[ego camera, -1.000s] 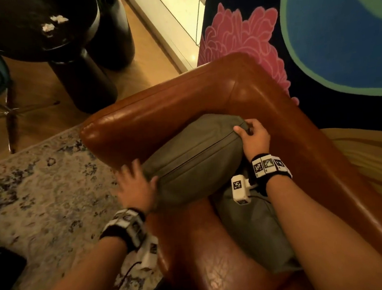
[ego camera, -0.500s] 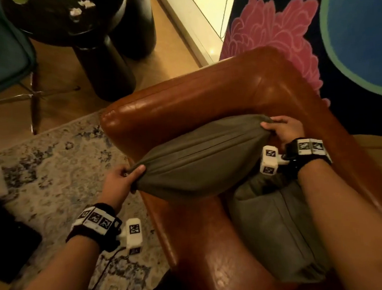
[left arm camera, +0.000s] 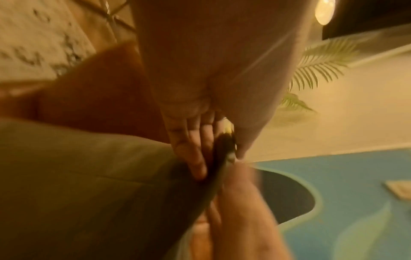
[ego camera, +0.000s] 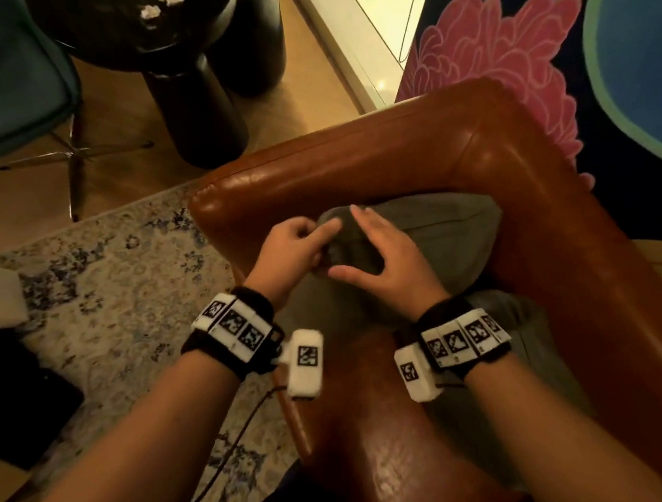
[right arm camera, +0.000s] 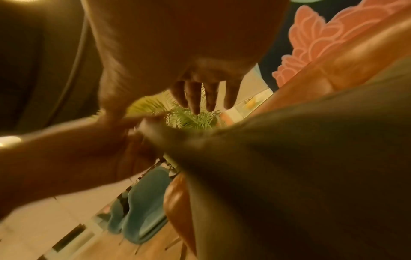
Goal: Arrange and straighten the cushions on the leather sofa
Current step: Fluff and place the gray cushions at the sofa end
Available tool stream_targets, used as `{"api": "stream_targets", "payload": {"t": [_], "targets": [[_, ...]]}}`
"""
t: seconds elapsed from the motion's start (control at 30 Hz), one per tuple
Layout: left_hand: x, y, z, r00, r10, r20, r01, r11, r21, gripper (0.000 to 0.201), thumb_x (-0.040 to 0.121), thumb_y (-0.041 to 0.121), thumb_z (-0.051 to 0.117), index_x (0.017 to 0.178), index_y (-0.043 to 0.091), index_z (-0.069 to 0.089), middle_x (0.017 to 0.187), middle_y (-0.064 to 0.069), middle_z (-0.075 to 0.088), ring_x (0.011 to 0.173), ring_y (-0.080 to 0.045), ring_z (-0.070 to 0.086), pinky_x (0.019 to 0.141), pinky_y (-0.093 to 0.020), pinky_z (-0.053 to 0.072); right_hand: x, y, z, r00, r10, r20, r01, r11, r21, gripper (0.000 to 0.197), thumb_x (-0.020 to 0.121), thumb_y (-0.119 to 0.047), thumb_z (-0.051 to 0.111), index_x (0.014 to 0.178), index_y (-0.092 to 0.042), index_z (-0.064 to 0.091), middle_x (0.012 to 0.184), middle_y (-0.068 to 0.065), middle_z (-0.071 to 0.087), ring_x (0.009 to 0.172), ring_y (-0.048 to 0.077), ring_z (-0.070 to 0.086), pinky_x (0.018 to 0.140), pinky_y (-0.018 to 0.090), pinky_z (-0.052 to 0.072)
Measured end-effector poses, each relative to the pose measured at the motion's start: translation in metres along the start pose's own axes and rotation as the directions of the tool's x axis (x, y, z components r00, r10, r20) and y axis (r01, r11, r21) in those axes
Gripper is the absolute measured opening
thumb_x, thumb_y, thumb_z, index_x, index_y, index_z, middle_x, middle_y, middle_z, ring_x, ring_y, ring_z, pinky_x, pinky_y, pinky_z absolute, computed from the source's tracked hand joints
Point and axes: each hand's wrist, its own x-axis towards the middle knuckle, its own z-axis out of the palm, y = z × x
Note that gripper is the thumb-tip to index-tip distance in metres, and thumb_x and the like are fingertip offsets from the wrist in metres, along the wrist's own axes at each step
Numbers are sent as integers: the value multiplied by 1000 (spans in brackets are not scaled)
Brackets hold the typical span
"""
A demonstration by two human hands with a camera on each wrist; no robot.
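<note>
My left hand [ego camera: 295, 241] pinches the near corner of the upper cushion [ego camera: 431, 239]; my right hand [ego camera: 385, 254], which held the far corner a moment ago, now lies open beside it. That cushion sits in the leather sofa [ego camera: 373, 160] corner, nearly straight. Two cushions counted: the second cushion [ego camera: 522, 331] lies beneath.

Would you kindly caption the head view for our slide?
Both hands, left and right, work one corner of an olive cushion on the brown leather sofa.
</note>
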Motion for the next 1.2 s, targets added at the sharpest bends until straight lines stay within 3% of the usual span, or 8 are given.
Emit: {"api": "stream_targets", "payload": {"t": [0.17,0.27,0.53,0.67,0.8,0.93,1.1,1.2], "targets": [[19,-43,-21,994,-92,-57,86,991,-105,37,99,42,55,116,13,70,113,-3,73,102,-18,69,86,-31,58,2,5,-2,889,124,-441,-106,992,64,28,102,-27,54,112,-7,70,80,-4,68,68,-2,58,67,22,47],[21,-131,-40,901,-351,-254,417,862,288,45,99,32,50,141,15,48,118,-9,66,101,-29,63,95,-44,53,-3,3,2,857,183,-482,-128,981,145,26,102,-24,55,112,-6,71,79,1,70,73,7,62,66,17,47],[26,-223,-44,616,-780,-111,711,611,-348,39,98,4,59,136,0,51,126,-16,58,79,-24,57,69,-34,52,-3,7,7,818,278,-503,-179,955,235,32,99,-30,60,115,-6,73,74,-14,65,70,-7,61,69,11,48],[33,-204,-48,705,-595,-385,687,709,161,33,99,31,55,119,7,63,121,-15,67,106,-34,65,94,-43,52,-4,-9,28,792,295,-535,-204,953,223,36,99,-31,59,123,-6,70,98,-3,74,91,0,67,84,14,50],[8,-131,-36,912,-285,-296,256,957,-135,53,97,60,46,106,13,69,95,-5,73,87,-23,69,73,-38,59,-3,-36,64,963,228,-144,-201,963,181,44,100,-35,56,135,-9,60,129,7,64,119,15,58,104,26,44],[-23,-107,-38,919,-380,-99,335,890,-310,64,87,73,51,120,22,68,110,2,75,100,-18,72,84,-40,62,-3,-1,56,949,308,72,-316,931,182,43,100,-33,58,138,-15,60,152,7,49,142,18,42,120,31,30],[-40,-138,-55,911,-369,-183,326,918,-227,57,84,52,72,125,15,62,120,-8,72,105,-26,72,91,-50,59,-13,102,-12,470,787,-400,-837,541,81,58,100,-32,54,153,-26,34,159,16,31,144,39,32,113,52,32],[-40,-136,-59,925,-340,-168,305,930,-204,41,90,45,69,114,12,67,113,-13,74,104,-31,72,89,-54,59,-22,128,-32,453,829,-329,-768,550,328,49,99,-28,60,144,-16,49,141,17,56,129,37,53,101,40,44]]}}
